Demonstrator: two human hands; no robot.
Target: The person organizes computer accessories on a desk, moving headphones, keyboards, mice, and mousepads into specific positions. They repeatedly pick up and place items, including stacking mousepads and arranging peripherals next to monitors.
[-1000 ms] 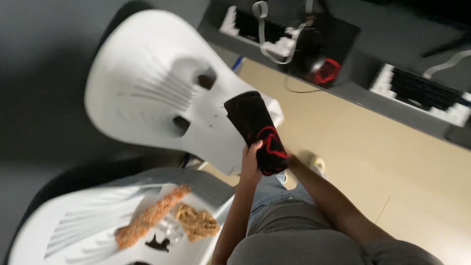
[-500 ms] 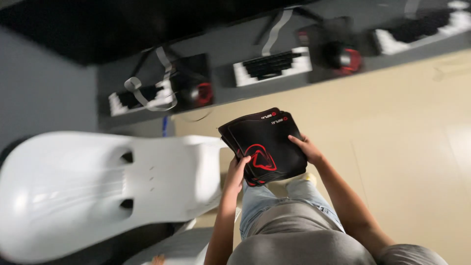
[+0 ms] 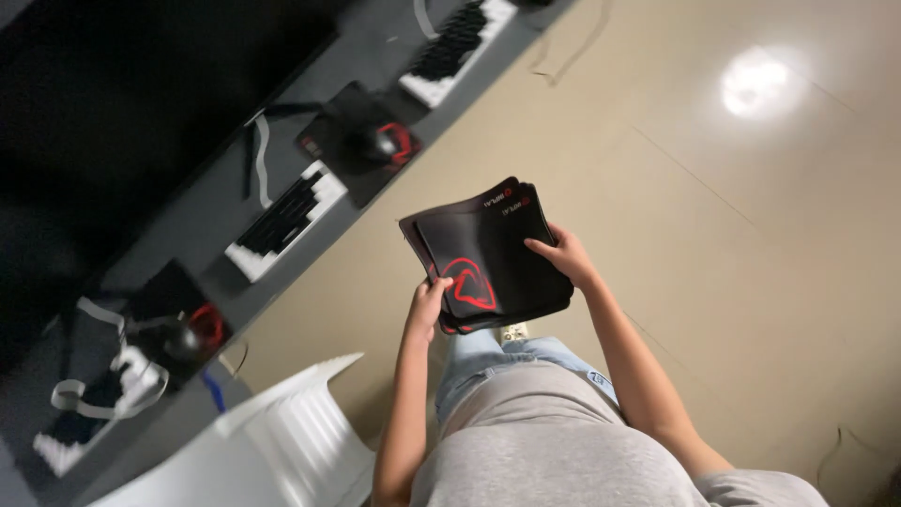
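**Both hands hold a stack of black mouse pads above the floor**

The left hand (image 3: 427, 305) is closed on the lower left edge of a stack of mouse pads (image 3: 488, 253), thumb on top near the red triangular emblem of the uppermost pad, the other fingers hidden beneath. The right hand (image 3: 563, 258) grips the right edge of the same stack, fingers curled over the top surface and partly spread. The stack sits near the middle of the frame, held in the air in front of the person's body, slightly fanned so that the edges of several pads show at the left and lower sides. The pads are black with small pale marks near the upper corner.

Below the stack are the person's grey shirt (image 3: 554, 446) and blue jeans (image 3: 488, 352). The beige tiled floor (image 3: 732, 207) fills the right half of the frame, with a bright reflection of a lamp at the upper right.

A long dark grey bench (image 3: 371, 216) runs diagonally from the lower left to the top centre. On it lie a black and white keyboard (image 3: 282, 221) left of centre, another keyboard (image 3: 455, 38) at the top, and between them a black mouse with red trim (image 3: 385, 143) on a dark pad. At the far left another red-trimmed mouse (image 3: 192, 333) sits beside white cables (image 3: 113, 385). A white plastic chair (image 3: 253, 446) stands at the lower left, just beside the left forearm.
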